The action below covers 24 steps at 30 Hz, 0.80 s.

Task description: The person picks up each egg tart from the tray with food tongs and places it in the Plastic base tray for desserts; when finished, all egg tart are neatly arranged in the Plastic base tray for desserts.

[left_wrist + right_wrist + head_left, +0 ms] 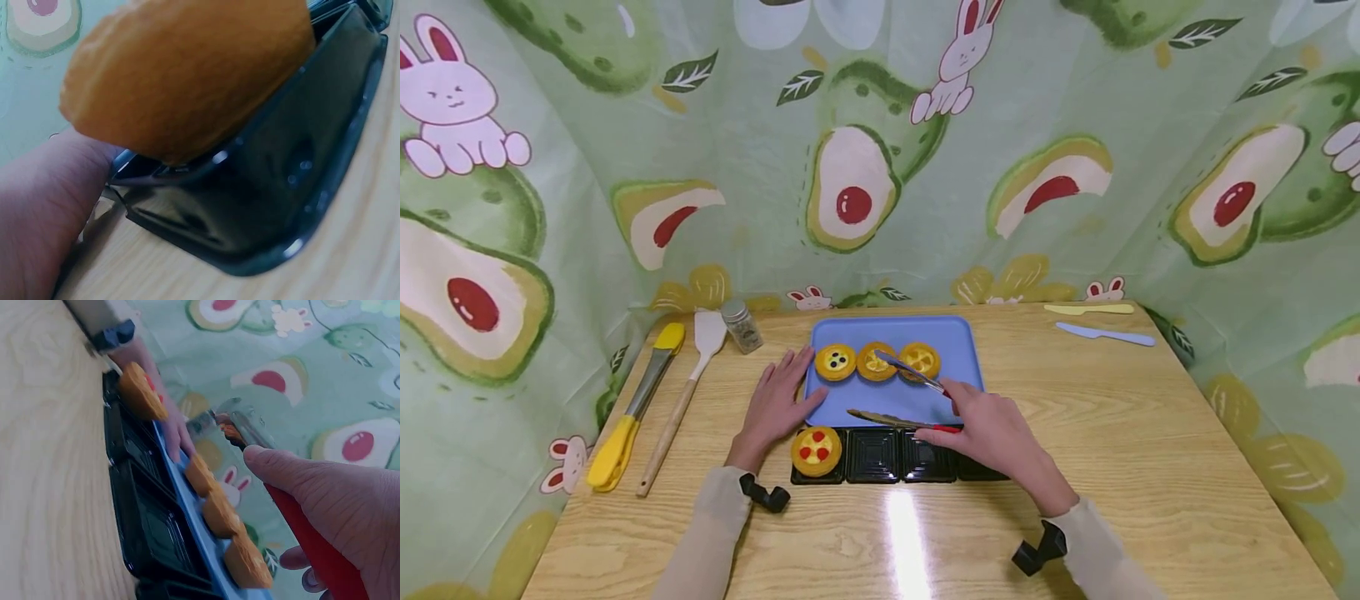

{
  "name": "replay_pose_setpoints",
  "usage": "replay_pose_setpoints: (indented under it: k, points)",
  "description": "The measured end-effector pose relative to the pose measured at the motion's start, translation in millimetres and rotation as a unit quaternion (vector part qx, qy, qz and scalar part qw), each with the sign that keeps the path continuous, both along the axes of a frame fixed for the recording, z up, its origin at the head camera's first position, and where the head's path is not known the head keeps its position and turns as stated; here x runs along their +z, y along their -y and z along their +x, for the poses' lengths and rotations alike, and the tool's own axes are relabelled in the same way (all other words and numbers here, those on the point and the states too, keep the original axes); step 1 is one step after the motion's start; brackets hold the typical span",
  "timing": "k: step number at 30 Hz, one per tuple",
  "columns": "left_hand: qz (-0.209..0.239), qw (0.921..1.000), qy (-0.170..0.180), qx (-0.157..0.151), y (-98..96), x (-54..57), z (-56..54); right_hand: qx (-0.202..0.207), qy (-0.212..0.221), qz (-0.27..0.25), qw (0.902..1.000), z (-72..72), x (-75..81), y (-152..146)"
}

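My left hand point(781, 400) rests at the left edge of a blue tray point(895, 327), fingers extended and thumb over the rim. With my right hand point(996, 425) I grip red-handled tongs point(917, 374), their arms spread apart above the tray with nothing between them. Three tarts stand in a row on the tray: one with dark berries point(835, 362), a middle tart point(871, 367) partly behind a tong tip, and a right-hand tart point(921, 357). In front lies a black compartment container point(872, 456). Its leftmost compartment bears a tart with red toppings point(816, 451), sitting above the rim in the left wrist view.
To the left lie yellow tongs point(643, 400), a white spatula with a wooden handle point(688, 383) and a shaker jar point(742, 326). A yellow knife point(1088, 309) and a blue knife point(1105, 334) are at the back right. A patterned cloth point(760, 217) hangs behind the table.
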<state>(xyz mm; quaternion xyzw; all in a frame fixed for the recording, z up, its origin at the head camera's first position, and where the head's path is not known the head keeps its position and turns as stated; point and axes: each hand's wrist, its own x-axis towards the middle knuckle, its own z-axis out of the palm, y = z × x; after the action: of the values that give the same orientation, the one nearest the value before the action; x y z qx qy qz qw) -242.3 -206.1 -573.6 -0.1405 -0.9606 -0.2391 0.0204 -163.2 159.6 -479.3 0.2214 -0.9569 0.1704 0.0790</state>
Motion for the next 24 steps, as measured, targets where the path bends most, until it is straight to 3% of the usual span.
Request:
replay_pose_setpoints:
  k: [15,24]
  points:
    - [0.000,1.0000,0.004,0.002,-1.1,0.7,-0.6,-0.070,0.016,0.032,0.9969,-21.9,-9.2,-29.3]
    - [-0.005,0.9999,0.009,0.003,-0.8,0.9,0.1,-0.093,0.024,0.078,0.9924,-28.1,-18.5,-40.1]
